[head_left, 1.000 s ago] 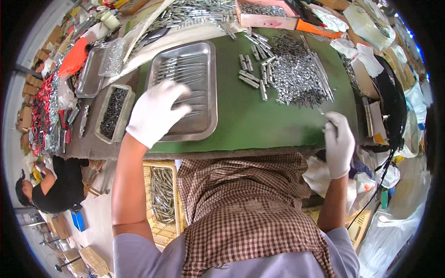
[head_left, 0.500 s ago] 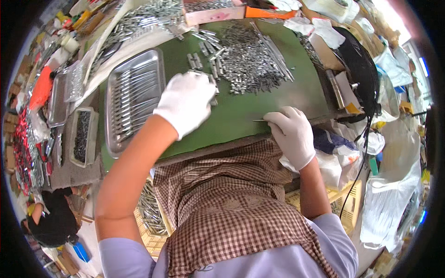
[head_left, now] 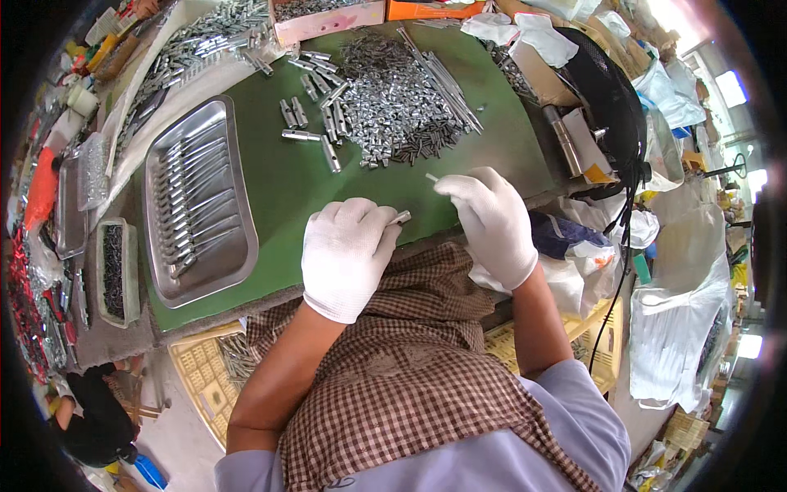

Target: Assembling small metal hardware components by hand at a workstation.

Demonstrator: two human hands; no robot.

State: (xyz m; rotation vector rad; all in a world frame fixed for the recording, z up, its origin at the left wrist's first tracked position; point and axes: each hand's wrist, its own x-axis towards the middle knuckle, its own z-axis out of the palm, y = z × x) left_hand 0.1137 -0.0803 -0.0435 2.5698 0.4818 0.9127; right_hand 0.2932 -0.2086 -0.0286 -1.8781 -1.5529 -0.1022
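Head view: both hands in white gloves, held close together just above the near edge of the green surface (head_left: 279, 189). Left hand (head_left: 344, 250) is curled tight round a small metal tube (head_left: 400, 217), whose end pokes out past the fingers toward the right. Right hand (head_left: 492, 217) pinches a thin white pin (head_left: 431, 177) between fingertips, other fingers loosely bent.

Step, as I read it: fitting pin into tube, an assembly w/ parts from the loose metal pile (head_left: 393, 98) further back. Pin and tube are apart, not yet lined up. Next move calls for turning the pin tip toward the tube's open end, fine aim, steady left hand.

Steel tray (head_left: 164, 246) w/ long metal pieces sits left of the hands.
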